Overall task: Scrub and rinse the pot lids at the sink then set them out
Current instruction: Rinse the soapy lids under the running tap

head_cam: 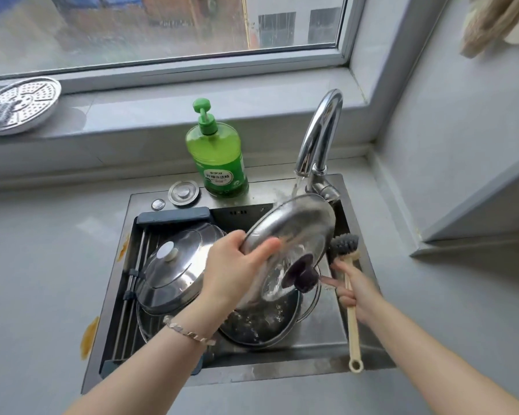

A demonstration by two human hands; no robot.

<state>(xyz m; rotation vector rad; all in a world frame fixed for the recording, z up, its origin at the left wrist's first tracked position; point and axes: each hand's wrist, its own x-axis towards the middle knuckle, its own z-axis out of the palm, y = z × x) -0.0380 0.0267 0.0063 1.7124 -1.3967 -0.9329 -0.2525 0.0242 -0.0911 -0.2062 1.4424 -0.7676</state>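
Left grip (237,262) clasping lid (294,226), right grip (354,292) holding brush (352,327), steel sink (282,371) in grey counter (42,265), window (162,25) seemingly rain-streaked

The sink (282,366) is set into the worktop (42,265) in front of the window sill (162,109), and a steamer plate (18,106) lies on the sill's left end. On the sink's back ledge the dish soap bottle (219,157) stands between the drain stopper (183,192) on its left and the faucet (321,136) on its right. A lidded pot (174,271) sits over the roll-up rack (126,324) in the basin's left half, a pan (261,324) of water lies lower to its right, and above the pan the left grip (237,265) holds a pot lid (291,229) tilted under the spout, with the dish brush (352,319) in the right grip (354,289) just right of it.
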